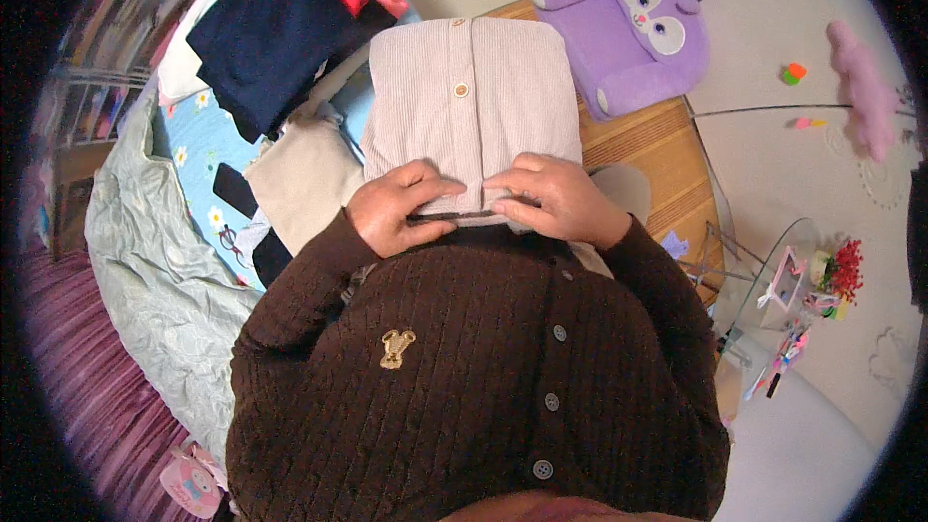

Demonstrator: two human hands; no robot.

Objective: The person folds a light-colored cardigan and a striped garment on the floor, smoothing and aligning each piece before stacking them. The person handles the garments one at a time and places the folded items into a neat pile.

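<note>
A pale pink ribbed cardigan (522, 87), folded into a neat block with its button strip running down the middle, lies in front of my body. My left hand (401, 208) is at its near left corner, fingers curled on top and thumb by the front edge. From the other side, my right hand (563, 197) holds the same near edge close to the button strip. Both hands pinch the fabric, and their fingertips almost meet. The cardigan's underside is hidden.
On the flowered bed to the left lie a dark navy garment (275, 39), a beige folded cloth (307, 174), a black phone (234, 189) and glasses (232, 244). A purple plush cushion (599, 34) rests on the wooden surface (667, 174). A glass table (773, 280) stands at right.
</note>
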